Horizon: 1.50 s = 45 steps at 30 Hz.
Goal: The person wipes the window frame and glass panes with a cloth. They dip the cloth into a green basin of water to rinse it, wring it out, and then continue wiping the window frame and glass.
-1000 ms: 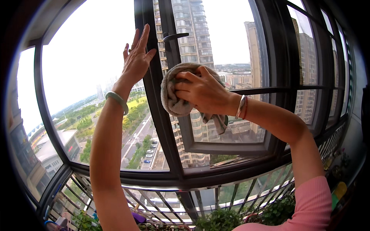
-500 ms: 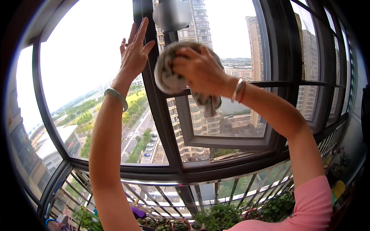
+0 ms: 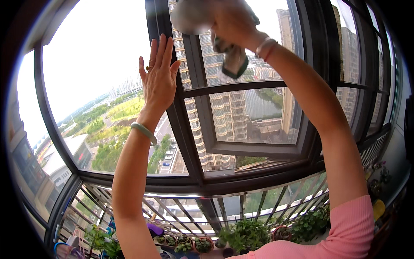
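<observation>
A crumpled grey-green cloth [image 3: 235, 60] is in my right hand [image 3: 239, 28], up against the upper pane of the right-hand window [image 3: 258, 52]. Motion smears those fingers, and a round blurred patch covers the area left of them. The cloth's darker end dangles below the palm. My left hand [image 3: 159, 82] is raised, its fingers stretched upward, beside the dark window post [image 3: 183, 134]; it holds nothing. A pale green bangle [image 3: 144, 131] circles the left wrist, and a silver bracelet [image 3: 265, 46] the right.
Below the panes runs a dark sill [image 3: 224, 185] with a metal railing [image 3: 267, 207] under it. Leafy potted plants [image 3: 248, 233] and small succulents in pots [image 3: 202, 245] line the bottom. An inner framed sash [image 3: 258, 149] sits in the lower window. Towers and a road show outside.
My right hand has moved up and slightly right with the cloth. My left hand has come down a little and to the right, and the view has shifted slightly.
</observation>
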Motion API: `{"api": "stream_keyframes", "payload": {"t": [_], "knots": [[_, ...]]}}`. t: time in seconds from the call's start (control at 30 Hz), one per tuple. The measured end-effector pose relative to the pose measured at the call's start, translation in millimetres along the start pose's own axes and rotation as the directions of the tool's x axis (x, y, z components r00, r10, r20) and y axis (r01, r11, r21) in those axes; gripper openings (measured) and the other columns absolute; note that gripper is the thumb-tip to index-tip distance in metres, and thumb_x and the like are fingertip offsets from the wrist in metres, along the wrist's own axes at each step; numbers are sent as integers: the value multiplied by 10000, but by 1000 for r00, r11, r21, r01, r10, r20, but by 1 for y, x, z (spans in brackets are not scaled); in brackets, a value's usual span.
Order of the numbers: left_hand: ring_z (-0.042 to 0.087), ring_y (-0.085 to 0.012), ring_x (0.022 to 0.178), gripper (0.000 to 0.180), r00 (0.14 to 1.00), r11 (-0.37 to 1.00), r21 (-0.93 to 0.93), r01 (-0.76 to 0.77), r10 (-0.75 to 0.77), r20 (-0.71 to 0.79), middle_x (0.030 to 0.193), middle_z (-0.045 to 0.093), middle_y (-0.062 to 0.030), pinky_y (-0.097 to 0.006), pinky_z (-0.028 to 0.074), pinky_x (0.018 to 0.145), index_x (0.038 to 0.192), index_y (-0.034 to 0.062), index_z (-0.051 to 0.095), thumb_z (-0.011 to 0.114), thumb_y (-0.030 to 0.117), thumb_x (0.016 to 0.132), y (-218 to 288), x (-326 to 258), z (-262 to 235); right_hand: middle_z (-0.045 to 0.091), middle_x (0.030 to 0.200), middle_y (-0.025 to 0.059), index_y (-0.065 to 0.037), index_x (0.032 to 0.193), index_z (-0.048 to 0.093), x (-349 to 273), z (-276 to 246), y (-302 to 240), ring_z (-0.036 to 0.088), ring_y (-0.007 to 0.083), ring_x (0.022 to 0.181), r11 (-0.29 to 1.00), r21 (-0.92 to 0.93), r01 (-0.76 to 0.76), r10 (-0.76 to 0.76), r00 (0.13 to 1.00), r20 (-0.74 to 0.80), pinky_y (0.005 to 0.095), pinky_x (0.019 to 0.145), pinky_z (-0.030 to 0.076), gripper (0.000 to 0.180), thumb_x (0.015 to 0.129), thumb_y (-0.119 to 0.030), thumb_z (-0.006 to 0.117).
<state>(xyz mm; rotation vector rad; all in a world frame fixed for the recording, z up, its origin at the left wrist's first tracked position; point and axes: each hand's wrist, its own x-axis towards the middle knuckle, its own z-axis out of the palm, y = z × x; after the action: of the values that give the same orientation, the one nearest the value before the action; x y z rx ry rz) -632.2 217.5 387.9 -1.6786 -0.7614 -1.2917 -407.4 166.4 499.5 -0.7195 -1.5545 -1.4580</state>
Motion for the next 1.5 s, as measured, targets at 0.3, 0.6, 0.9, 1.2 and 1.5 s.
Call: {"api": "stream_keyframes", "payload": {"t": [0.3, 0.6, 0.9, 1.2, 1.5], "knots": [[144, -186, 1536, 580, 1000, 998, -64, 7, -6, 15, 1655, 209, 55, -529, 47, 1225, 1580, 274, 263, 482, 267, 1043, -9, -2, -3, 677, 1194, -61, -137, 1105, 721, -92, -28, -54, 495, 197, 1269, 944, 272, 188, -265, 922, 282, 432, 1022, 369, 397, 716, -109, 799], [144, -192, 1536, 589, 1000, 999, -32, -23, 23, 12, 1649, 224, 80, -512, 51, 1226, 1570, 294, 296, 519, 311, 1025, -11, -1, -6, 676, 1148, 14, -89, 1044, 705, -102, -24, -91, 493, 256, 1212, 948, 239, 209, -272, 923, 271, 450, 997, 451, 348, 715, -158, 797], [120, -171, 1538, 606, 999, 989, 141, -37, 35, 14, 1652, 207, 73, -496, 38, 1239, 1579, 290, 255, 481, 365, 1022, -8, -1, -4, 615, 1210, 31, -69, 1062, 677, -181, -97, 23, 457, 276, 1274, 995, -38, -97, 103, 961, 258, 476, 987, 404, 355, 716, -72, 757], [65, -295, 1544, 915, 948, 985, 74, -156, 129, 290, 1652, 126, -179, -550, 50, 1226, 1573, 70, 229, 464, 667, 921, 86, -43, -2, 590, 1269, -21, -118, 1073, 721, -151, -55, -18, 443, 216, 1304, 975, 86, 205, -219, 950, 222, 430, 1027, 394, 339, 735, -127, 737], [62, -320, 1543, 978, 957, 991, 94, -98, 68, 280, 1653, 101, -195, -559, 91, 1220, 1586, 51, 146, 567, 612, 905, 98, -60, 3, 624, 1118, 65, -71, 1028, 675, 8, -29, 65, 515, 280, 1134, 999, -26, -43, 40, 993, -114, 467, 952, 421, 226, 830, -134, 587]]}}
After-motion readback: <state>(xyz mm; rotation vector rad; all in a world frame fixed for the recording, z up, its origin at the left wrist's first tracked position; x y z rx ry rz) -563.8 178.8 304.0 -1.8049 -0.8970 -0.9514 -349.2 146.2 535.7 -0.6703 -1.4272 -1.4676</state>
